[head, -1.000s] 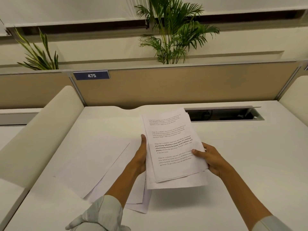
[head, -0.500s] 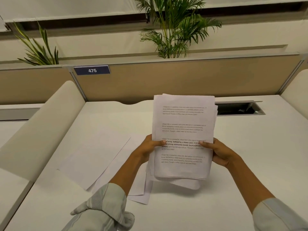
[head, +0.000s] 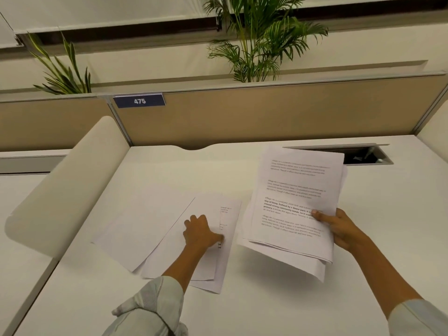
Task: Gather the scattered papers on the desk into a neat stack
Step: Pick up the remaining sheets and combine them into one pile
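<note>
A bundle of printed sheets hangs a little above the white desk on the right, its edges uneven, with my right hand gripping its right edge, thumb on top. Several loose sheets lie overlapped on the desk's left half, mostly blank side up, one showing a strip of print. My left hand rests palm down on these loose sheets, fingers spread, pinching the edge of the upper sheet near its right side.
A tan partition with a blue "475" label closes the back of the desk. An open cable slot sits at the back right. A cream rounded divider borders the left side. Plants stand behind the partition.
My left hand let go of the bundle and dropped onto the loose sheets at the left. The right hand carried the bundle to the right, alone.
</note>
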Motion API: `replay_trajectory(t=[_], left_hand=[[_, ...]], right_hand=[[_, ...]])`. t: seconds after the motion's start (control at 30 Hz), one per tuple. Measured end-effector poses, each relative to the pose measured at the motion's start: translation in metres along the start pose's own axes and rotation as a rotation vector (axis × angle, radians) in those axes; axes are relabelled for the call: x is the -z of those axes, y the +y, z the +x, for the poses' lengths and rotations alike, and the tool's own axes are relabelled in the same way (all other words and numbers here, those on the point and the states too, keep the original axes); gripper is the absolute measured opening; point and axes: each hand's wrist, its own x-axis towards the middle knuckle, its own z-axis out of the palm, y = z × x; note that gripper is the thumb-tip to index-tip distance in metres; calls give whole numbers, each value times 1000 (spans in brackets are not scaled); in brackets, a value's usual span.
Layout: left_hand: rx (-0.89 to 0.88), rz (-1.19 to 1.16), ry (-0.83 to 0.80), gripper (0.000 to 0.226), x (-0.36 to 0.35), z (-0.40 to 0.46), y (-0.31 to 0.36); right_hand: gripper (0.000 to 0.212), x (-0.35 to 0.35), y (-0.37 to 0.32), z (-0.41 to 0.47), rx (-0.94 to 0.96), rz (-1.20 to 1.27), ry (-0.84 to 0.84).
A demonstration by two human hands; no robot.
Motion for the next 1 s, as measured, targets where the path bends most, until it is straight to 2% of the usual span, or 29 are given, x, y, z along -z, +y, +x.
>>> replay_trajectory(t=[0.07,0.13,0.23,0.43,0.47,0.57,0.67,0.77,0.9,1.0], left_hand=[[27,112,-73,87,-6,-3,-3],[22,132,-70,83,-9,-3,-3],[9,154,-44,67,-12,-2,-3],[-99,144,56,28,-19,-9,-13],[-116,85,79,24,-16,-7,-15],[-156,-217,145,34,9,2,-13],[-195,-467,121,31,61,7,4],[-228,-813,-10,3,120,2,29],[-304,-1222,-232,28,160,-14,48],[-268,-1397,-376,42,150,-20,58]], right_hand=[[26,2,5,-2,-19,12,9],[30,3,9,-3,-36,26,2],[40,0,14,-3,-53,37,-18],[43,-4,21,-2,-69,35,-33],[43,-4,22,-1,-72,34,-33],[40,-7,24,-1,-80,23,-40],[38,-11,28,0,-86,9,-44],[37,-16,34,2,-94,0,-48],[32,-29,37,4,-94,-15,-18],[30,-45,35,2,-75,-33,-37]])
